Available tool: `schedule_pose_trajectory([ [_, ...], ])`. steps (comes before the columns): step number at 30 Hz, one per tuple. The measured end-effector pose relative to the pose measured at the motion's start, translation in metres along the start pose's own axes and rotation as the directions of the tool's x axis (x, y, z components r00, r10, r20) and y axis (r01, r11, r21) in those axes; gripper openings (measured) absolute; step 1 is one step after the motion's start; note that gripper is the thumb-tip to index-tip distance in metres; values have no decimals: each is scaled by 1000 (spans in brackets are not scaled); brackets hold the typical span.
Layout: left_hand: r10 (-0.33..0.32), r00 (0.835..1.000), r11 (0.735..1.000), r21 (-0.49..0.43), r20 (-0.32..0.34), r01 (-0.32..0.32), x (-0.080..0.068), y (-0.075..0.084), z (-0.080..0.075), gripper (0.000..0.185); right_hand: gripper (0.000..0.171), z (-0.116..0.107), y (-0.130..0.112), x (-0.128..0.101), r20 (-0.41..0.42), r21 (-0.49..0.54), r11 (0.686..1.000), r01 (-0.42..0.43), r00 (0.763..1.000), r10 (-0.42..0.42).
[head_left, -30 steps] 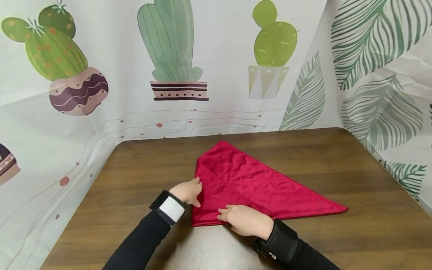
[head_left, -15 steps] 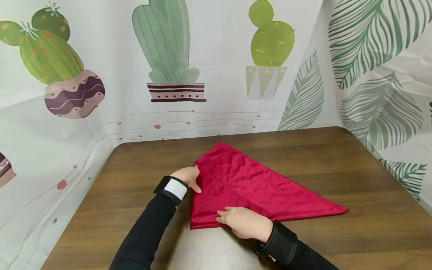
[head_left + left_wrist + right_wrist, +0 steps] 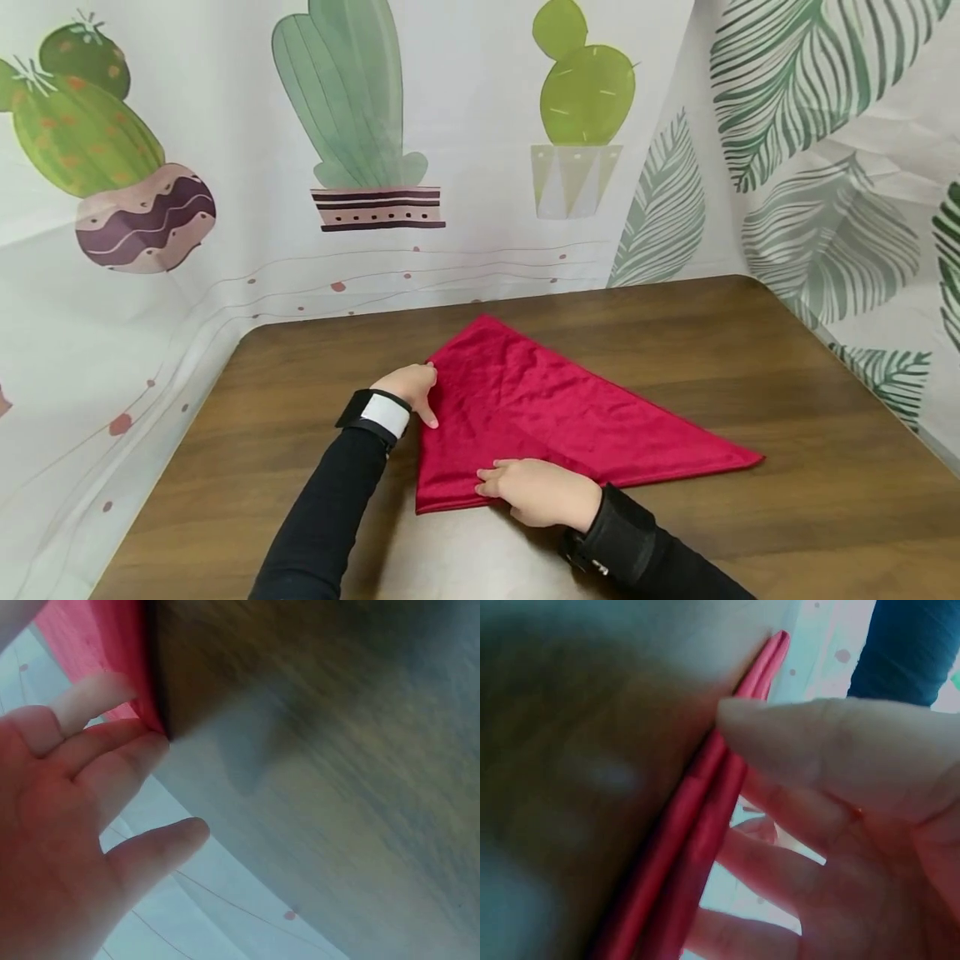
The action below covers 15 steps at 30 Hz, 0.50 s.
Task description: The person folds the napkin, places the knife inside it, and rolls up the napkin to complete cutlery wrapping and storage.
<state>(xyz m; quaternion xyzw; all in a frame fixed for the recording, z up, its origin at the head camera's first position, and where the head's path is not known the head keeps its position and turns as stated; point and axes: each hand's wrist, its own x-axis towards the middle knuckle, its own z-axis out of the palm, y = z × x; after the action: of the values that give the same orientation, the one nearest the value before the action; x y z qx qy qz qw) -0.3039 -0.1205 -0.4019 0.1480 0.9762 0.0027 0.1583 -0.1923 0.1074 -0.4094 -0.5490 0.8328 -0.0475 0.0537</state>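
A red, slightly shiny cloth (image 3: 517, 392) lies folded on the table as a flat, lopsided triangle, its long point toward the right. At its left edge is my left hand (image 3: 408, 389), fingertips touching the border and thumb spread apart. The left wrist view shows those fingers (image 3: 112, 761) nearly straight against the red edge. My right hand (image 3: 540, 492) rests on the front edge, fingers laid over the fabric. Seen from the right wrist, the thumb (image 3: 780, 739) lies against the layered fold (image 3: 697, 825), and the other fingers stretch over the cloth's top.
The brown wood-grain table (image 3: 840, 508) has rounded back corners. A white curtain (image 3: 480, 200) printed with cacti and leaves hangs behind and along the sides. A pale glare patch (image 3: 450, 554) shows on the tabletop in front of the cloth.
My left hand has slid away from me along the left edge, and that border now lies straighter. The right hand has stayed in place on the front edge. The head view has shifted slightly.
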Motion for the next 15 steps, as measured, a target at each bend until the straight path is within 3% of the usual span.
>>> schedule_pose_trajectory([
  [7,-28,1000,1000,9,13,28,4,-1,0,62,40,-8,13,-7,94,162,979,-125,989,111],
  [15,-70,997,997,-7,19,71,6,0,-3,67,40,-12,15,-11,95,166,977,-134,988,119],
])
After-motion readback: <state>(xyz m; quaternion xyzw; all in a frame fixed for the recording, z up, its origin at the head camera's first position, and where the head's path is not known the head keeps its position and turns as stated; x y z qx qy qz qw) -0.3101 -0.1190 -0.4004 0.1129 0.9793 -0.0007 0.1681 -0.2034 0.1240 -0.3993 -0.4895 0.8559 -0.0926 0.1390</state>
